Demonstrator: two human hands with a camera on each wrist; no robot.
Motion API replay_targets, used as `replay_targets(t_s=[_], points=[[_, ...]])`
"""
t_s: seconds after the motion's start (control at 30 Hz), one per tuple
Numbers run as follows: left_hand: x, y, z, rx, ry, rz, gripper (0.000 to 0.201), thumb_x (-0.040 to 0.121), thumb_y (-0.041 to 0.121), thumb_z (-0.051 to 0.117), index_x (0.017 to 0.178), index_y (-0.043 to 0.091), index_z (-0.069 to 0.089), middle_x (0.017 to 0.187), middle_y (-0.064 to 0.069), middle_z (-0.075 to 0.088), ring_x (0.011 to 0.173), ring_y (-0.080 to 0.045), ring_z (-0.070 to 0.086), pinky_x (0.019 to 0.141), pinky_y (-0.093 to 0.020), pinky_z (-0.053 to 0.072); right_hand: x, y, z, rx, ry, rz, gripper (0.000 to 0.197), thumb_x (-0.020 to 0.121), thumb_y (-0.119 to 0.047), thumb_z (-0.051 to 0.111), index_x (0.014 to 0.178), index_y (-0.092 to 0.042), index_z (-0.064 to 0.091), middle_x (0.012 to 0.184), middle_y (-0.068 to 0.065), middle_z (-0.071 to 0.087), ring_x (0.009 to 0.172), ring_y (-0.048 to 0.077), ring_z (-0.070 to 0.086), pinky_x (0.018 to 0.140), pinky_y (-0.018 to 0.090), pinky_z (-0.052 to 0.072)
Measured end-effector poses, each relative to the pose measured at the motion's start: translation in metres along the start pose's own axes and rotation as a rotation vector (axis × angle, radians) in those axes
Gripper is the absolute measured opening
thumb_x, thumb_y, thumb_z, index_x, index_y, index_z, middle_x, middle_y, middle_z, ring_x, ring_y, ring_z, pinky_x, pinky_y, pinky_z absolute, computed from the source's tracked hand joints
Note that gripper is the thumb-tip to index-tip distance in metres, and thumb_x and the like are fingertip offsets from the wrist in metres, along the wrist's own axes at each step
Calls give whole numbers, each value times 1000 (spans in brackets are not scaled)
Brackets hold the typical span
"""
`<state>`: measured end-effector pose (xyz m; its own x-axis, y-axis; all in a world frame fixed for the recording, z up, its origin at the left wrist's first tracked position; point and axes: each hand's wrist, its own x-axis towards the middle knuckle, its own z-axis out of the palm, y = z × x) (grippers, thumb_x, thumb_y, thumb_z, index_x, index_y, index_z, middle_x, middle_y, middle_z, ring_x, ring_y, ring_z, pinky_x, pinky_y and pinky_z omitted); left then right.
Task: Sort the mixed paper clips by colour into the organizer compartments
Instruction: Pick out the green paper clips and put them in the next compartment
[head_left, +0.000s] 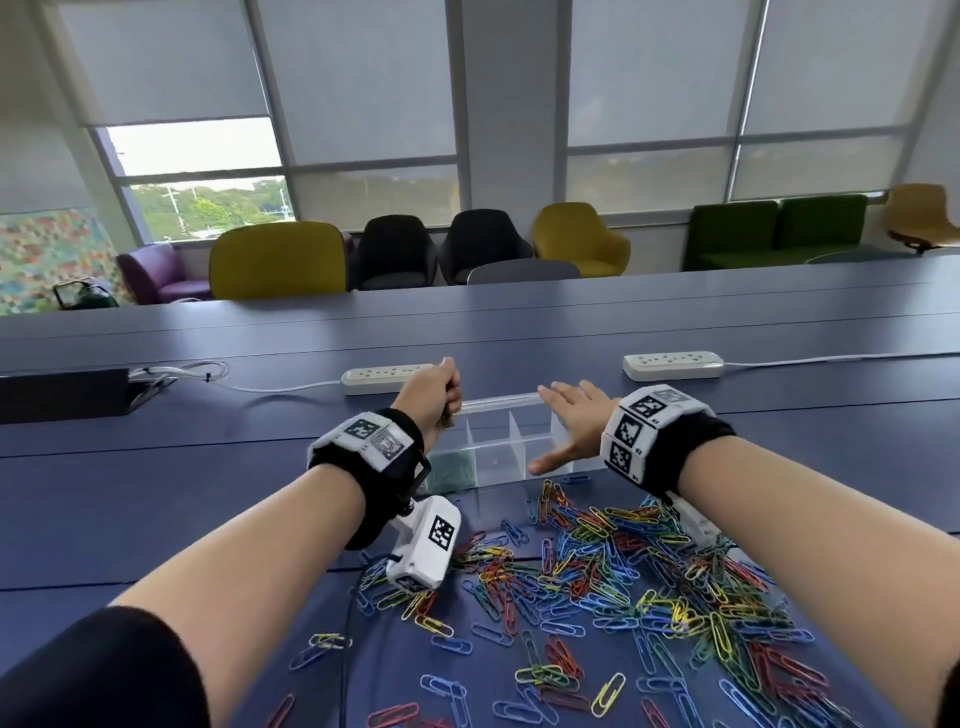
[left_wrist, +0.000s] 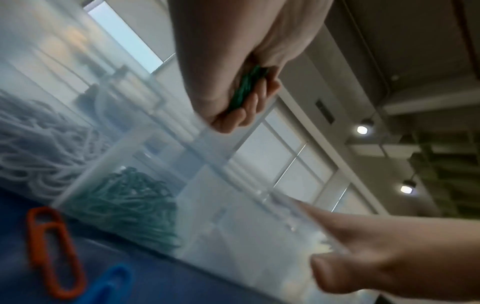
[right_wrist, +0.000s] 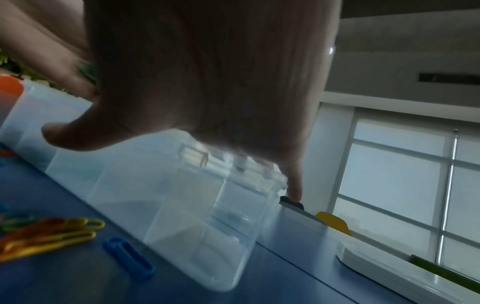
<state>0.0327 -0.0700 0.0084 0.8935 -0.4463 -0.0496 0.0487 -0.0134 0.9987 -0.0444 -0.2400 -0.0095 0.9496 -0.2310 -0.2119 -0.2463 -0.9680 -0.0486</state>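
My left hand (head_left: 431, 389) is fisted around a bunch of green clips (left_wrist: 246, 88) above the organizer (head_left: 498, 447) at frame centre. My right hand (head_left: 571, 421), fingers flat and spread, rests on its right end. Green clips (left_wrist: 130, 205) fill its near-left compartment. The mixed pile (head_left: 623, 571) lies lower right.

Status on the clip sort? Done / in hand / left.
Done: one organizer compartment holds a heap of green clips.
In hand: left hand grips a bunch of green clips above the organizer; right hand, fingers straight, rests on its right end.
Left: most of it. A big mixed pile lies on the table; several compartments look empty.
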Motion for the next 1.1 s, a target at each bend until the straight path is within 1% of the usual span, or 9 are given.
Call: replay_targets(t_s=[0.1, 0.2, 0.37, 0.5, 0.6, 0.7, 0.77, 0.9, 1.1], points=[[15, -14, 3, 179, -4, -67, 36, 102, 13, 27, 80, 5, 55, 66, -6, 44, 61, -20, 44, 51, -20, 34, 0, 2, 5, -8, 41, -5, 106, 75, -71, 51, 151, -21, -5, 159, 0, -3, 146, 29, -4, 116, 49, 7], [7, -17, 2, 930, -92, 9, 34, 100, 4, 29, 127, -2, 49, 121, -12, 58, 115, -27, 52, 92, -26, 40, 0, 1, 5, 11, 46, -3, 99, 79, -71, 45, 151, -22, -2, 159, 0, 0, 146, 27, -2, 116, 47, 8], [10, -21, 3, 924, -79, 42, 17, 93, 14, 48, 79, 12, 55, 84, -10, 53, 76, -21, 48, 65, -23, 35, 0, -1, 4, 24, 33, 17, 94, 81, -71, 40, 150, -24, -3, 159, -2, -3, 146, 26, -4, 116, 46, 6], [6, -18, 4, 972, -67, 126, 9, 91, 16, 52, 91, 10, 59, 93, -12, 60, 81, -20, 51, 70, -24, 40, -8, -3, -1, 34, 7, 18, 91, 81, -73, 37, 150, -28, -1, 159, -3, -4, 146, 25, -5, 115, 51, 4], [-8, -10, -1, 1012, 23, 298, 14, 91, 16, 50, 101, 9, 57, 109, -10, 56, 90, -22, 53, 82, -27, 42, -31, -2, -12, 41, 187, -62, 78, 83, -70, 37, 148, -30, 18, 156, -3, 11, 144, 22, 11, 113, 54, 11], [-48, -3, 0, 1151, -21, 570, 8, 92, 20, 50, 95, 13, 54, 100, 0, 53, 87, -15, 51, 72, -17, 34, -68, 3, -15, 57, 337, -214, 51, 89, -56, 46, 128, -23, 46, 131, 0, 49, 111, 13, 50, 98, 33, 40], [-70, -6, 2, 1209, -216, 638, 10, 91, 21, 52, 96, 14, 57, 95, 1, 60, 78, -8, 52, 61, -12, 35, -93, 5, -7, 134, 213, -312, 30, 91, -41, 54, 111, -19, 59, 107, -4, 62, 80, -2, 53, 74, 11, 41], [-81, -25, 13, 1297, -650, 402, 21, 89, 23, 60, 107, 14, 65, 103, 1, 63, 82, -4, 53, 72, -8, 37, -120, 6, 18, 164, -123, -352, 18, 90, -26, 60, 105, -19, 66, 84, -17, 62, 65, -14, 53, 67, 2, 39], [-79, -42, 24, 1390, -655, 286, 26, 84, 14, 65, 109, 10, 63, 109, -7, 67, 100, -20, 62, 82, -23, 44, -121, 3, 33, 235, -224, -312, 25, 78, -37, 74, 94, -20, 64, 94, -1, 68, 73, 2, 57, 71, 19, 46]])
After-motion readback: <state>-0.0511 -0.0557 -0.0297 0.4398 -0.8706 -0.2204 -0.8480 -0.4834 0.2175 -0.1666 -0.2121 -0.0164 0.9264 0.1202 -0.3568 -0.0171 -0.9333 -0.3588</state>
